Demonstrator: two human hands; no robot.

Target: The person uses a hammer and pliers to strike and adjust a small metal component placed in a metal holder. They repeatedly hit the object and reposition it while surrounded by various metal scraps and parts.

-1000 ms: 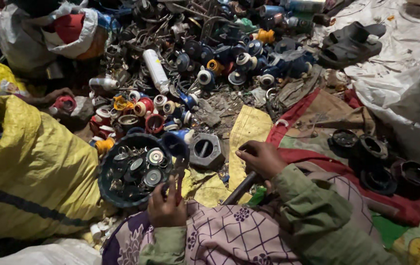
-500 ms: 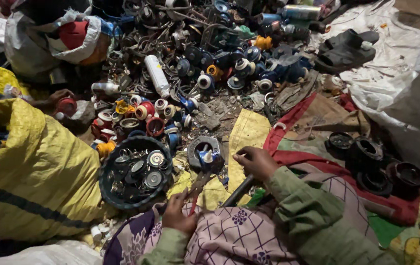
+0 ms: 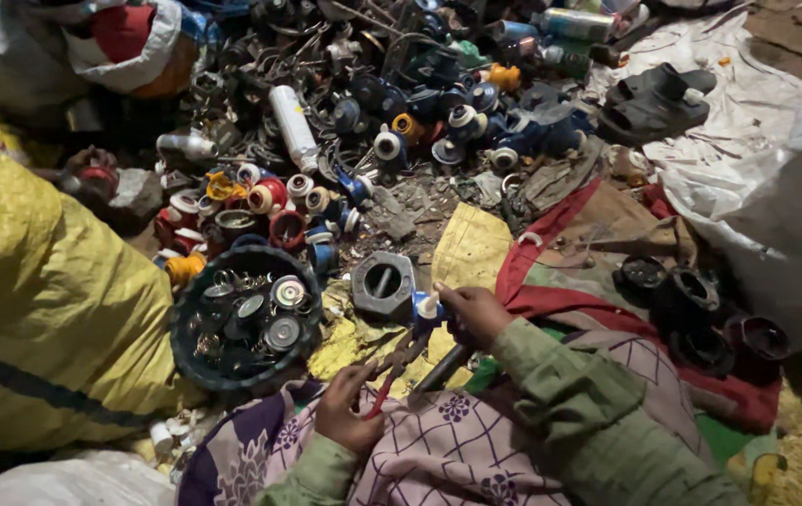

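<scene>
The left hand (image 3: 349,412) has its grip clenched on the red handles of a pair of pliers (image 3: 399,367), and the jaws of the pliers point up toward a small blue and white cap piece (image 3: 426,308). The right hand (image 3: 476,314) has its grip grasping this cap piece, just beside a grey hexagonal metal block (image 3: 383,284) with one dark hole in the middle. A dark rod (image 3: 441,369) lies under the right wrist; its ends are hidden, so I cannot tell what it is. To the left of the hands stands one round dark basket (image 3: 196,361), and inside are shiny metal caps, about six that can be counted, the others too dark to tell apart. Beside the basket lies one big yellow sack (image 3: 54,309), cut off by the left edge. Beyond the block a large heap of scrap pieces (image 3: 401,112) covers the floor: red, blue, orange and white parts, too many and too mixed to count, with one white spray can (image 3: 293,126) lying on top. On the right, about four black round parts (image 3: 691,300) rest on a red cloth (image 3: 551,300), half in shadow. One black sandal (image 3: 659,98) lies on a white sheet (image 3: 757,141) at the far right. The person's lap is covered by a patterned purple cloth (image 3: 457,450).
</scene>
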